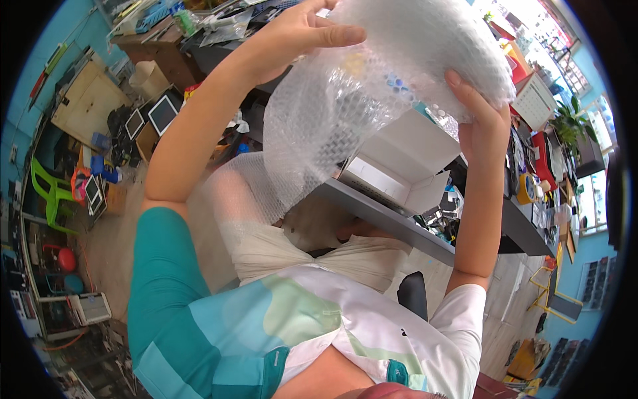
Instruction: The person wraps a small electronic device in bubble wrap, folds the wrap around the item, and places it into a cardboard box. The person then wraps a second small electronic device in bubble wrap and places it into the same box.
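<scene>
Both arms are raised, and a thick bundle of clear bubble wrap [425, 43] is held up between my hands. My left hand [322, 30] is closed on its left edge, thumb in front, the other fingers partly out of sight. On the right side my right hand [482, 110] grips the bundle with the thumb pressed on its face. A loose sheet of the wrap hangs down from it over my left leg. Whether anything lies inside the bundle, I cannot tell. Beneath it, an open white cardboard box [415, 143] rests on the grey desk [382, 211].
Tools and small parts clutter the desk right of the box. A wall calendar [535, 98] and a potted plant [573, 123] are at the far right. On the left are a green plastic chair [50, 189], tablets [163, 114] and a wooden board [90, 100].
</scene>
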{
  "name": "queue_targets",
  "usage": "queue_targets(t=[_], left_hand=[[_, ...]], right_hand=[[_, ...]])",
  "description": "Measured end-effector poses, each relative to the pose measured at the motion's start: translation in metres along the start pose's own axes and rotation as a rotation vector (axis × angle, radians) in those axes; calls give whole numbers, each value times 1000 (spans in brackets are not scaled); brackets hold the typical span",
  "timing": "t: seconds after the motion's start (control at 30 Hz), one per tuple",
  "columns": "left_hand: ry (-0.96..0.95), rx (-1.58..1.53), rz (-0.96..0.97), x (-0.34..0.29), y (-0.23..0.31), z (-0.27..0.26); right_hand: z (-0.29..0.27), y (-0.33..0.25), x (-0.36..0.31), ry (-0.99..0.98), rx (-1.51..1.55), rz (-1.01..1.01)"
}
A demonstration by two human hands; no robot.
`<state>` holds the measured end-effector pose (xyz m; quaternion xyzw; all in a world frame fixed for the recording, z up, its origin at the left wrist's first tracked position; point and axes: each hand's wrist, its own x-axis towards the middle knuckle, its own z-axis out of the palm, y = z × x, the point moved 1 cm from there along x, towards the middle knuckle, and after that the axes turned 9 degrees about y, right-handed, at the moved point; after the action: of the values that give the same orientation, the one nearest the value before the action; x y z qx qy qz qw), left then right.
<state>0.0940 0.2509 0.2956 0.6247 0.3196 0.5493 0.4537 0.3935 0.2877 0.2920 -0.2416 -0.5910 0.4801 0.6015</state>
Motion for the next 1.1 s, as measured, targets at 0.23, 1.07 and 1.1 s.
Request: queue_targets(t=[0.23, 1.07, 1.1], left_hand=[[-30, 38, 97, 30, 25, 19], [170, -6, -74, 62, 7, 43], [157, 9, -83, 60, 5, 44]], right_hand=[[-11, -10, 18, -178, 81, 44], [-200, 102, 58, -261, -1603, 205], [-201, 104, 58, -229, -1589, 175]])
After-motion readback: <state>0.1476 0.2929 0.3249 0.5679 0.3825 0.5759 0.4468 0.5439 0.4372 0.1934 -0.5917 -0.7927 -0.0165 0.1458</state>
